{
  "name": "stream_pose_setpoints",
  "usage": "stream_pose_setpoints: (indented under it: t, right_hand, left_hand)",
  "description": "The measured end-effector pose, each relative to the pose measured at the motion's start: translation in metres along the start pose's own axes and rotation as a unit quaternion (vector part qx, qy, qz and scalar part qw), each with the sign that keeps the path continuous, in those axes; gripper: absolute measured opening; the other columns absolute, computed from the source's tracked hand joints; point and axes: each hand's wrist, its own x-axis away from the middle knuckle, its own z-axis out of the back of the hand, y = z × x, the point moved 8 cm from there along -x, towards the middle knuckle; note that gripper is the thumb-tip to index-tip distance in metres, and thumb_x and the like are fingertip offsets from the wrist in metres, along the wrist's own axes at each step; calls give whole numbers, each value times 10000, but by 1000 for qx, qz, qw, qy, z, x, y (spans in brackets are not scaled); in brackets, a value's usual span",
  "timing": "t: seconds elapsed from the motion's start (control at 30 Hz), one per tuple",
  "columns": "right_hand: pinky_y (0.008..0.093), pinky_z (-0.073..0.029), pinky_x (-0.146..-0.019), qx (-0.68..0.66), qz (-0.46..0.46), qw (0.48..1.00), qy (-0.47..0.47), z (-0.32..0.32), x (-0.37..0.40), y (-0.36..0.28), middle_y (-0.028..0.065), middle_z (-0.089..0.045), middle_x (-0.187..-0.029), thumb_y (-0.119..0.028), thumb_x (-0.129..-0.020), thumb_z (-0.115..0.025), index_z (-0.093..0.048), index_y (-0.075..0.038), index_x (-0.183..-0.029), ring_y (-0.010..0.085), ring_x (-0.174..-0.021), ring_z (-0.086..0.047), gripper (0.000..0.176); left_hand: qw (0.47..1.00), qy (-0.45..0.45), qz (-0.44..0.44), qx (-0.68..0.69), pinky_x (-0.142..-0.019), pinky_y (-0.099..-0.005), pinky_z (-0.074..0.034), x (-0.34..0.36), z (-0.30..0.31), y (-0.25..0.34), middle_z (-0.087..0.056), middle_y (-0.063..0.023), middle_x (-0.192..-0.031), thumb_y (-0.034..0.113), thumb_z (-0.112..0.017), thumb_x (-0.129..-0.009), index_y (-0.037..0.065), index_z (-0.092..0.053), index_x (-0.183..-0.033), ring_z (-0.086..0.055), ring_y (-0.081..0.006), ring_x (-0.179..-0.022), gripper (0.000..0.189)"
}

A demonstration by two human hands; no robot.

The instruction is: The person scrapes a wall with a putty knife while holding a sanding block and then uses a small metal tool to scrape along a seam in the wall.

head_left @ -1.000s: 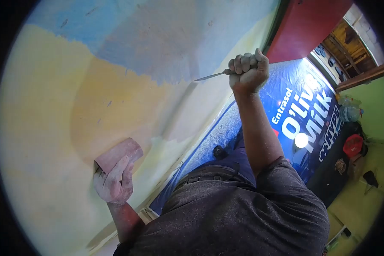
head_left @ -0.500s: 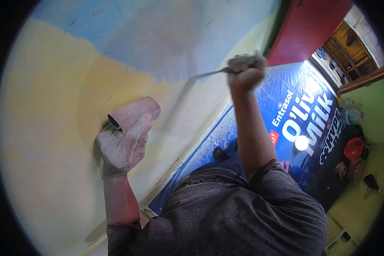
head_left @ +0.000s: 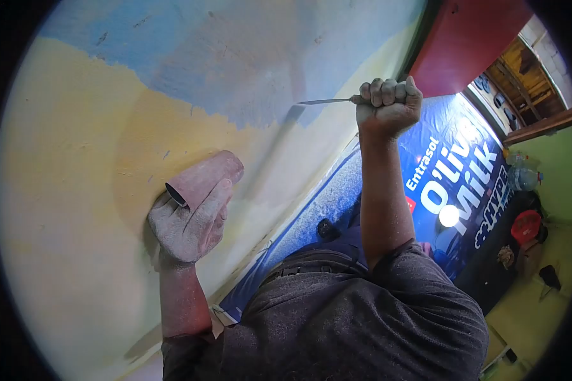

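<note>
My left hand (head_left: 189, 225), coated in pale dust, is wrapped round a curled sheet of pinkish-brown sandpaper (head_left: 206, 178) close to the wall. The wall (head_left: 70, 209) is painted yellow, blue and whitish, with small scratches in the paint. On the right, my right hand (head_left: 389, 105) is a dusty fist round the handle of a thin metal scraper (head_left: 327, 101). The scraper's blade points left toward the blue paint and casts a shadow there. Whether its tip touches the wall I cannot tell.
A blue printed banner (head_left: 419, 168) with white dust on it lies along the wall's foot. A red panel (head_left: 461, 44) borders the wall at the upper right. Plastic bottles (head_left: 524, 176) and a red object (head_left: 526, 225) are at the far right.
My right hand has moved slightly right with the scraper, which now looks sharp instead of blurred. My left hand and the sandpaper have shifted slightly down and right in the view.
</note>
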Motion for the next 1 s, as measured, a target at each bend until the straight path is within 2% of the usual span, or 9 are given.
stream_pose_setpoints:
  t: [0.13,0.27,0.37,0.5,0.63,0.7,0.8,0.9,1.0]
  right_hand:
    - [380,-274,-500,46,-102,993,-46,-5,28,49,-13,-261,-530,-312,-1085,-465,-295,-197,-625,177,-472,-243,504]
    - [379,-294,-504,6,-13,1000,23,15,13,11,10,-281,-534,-299,-1070,-488,-312,-194,-630,183,-481,-285,486]
    - [378,-299,-510,33,-30,998,45,17,18,28,10,-289,-538,-299,-1071,-471,-321,-196,-637,185,-482,-279,471]
    - [380,-285,-491,43,-19,999,-3,16,10,13,14,-287,-535,-301,-1082,-450,-324,-196,-635,183,-471,-272,477]
    - [385,-284,-479,32,16,998,-52,13,7,16,8,-283,-515,-323,-1109,-444,-340,-196,-629,190,-455,-274,507]
    - [395,-308,-478,5,-93,995,40,25,30,59,5,-288,-512,-309,-1099,-471,-357,-193,-626,198,-450,-277,500]
    - [392,-317,-494,2,-55,998,17,38,20,35,4,-294,-530,-313,-1068,-509,-340,-200,-642,192,-469,-308,472]
    - [386,-352,-538,-6,-19,996,91,44,15,20,0,-301,-551,-311,-1061,-513,-331,-205,-666,184,-484,-340,448]
    - [391,-359,-553,18,-37,993,109,39,18,25,-8,-311,-559,-316,-1060,-511,-316,-205,-668,180,-492,-353,452]
  left_hand:
    - [1000,-12,4,14,-782,-473,-649,1,-1,-2,-805,-129,-1023,98,-801,-993,105,-788,-1246,-808,-361,-902,254]
    - [992,-49,93,71,-800,-469,-654,17,-8,-14,-809,-126,-1029,108,-797,-1002,106,-792,-1242,-812,-354,-916,241]
    - [976,-63,166,126,-809,-464,-657,29,-14,-23,-811,-128,-1026,105,-799,-999,107,-798,-1229,-814,-348,-922,230]
    - [999,-9,17,27,-798,-457,-658,2,-2,-2,-813,-134,-1031,92,-810,-987,107,-806,-1211,-817,-345,-922,225]
    - [1000,-12,9,23,-783,-450,-660,5,0,-2,-816,-137,-1033,69,-826,-965,107,-813,-1196,-820,-350,-925,234]
    - [1000,10,-10,24,-778,-449,-660,-1,0,1,-817,-136,-1031,59,-832,-955,106,-814,-1198,-820,-350,-922,247]
    - [998,6,1,56,-775,-391,-658,1,1,-1,-807,-117,-1017,-37,-873,-778,104,-827,-1249,-815,-309,-905,495]
    - [999,-10,5,44,-777,-401,-660,0,3,-1,-812,-107,-1025,-26,-874,-775,107,-826,-1250,-818,-318,-915,496]
    - [999,-6,3,36,-790,-452,-662,-1,1,0,-816,-130,-1029,53,-838,-946,119,-815,-1198,-817,-347,-927,262]
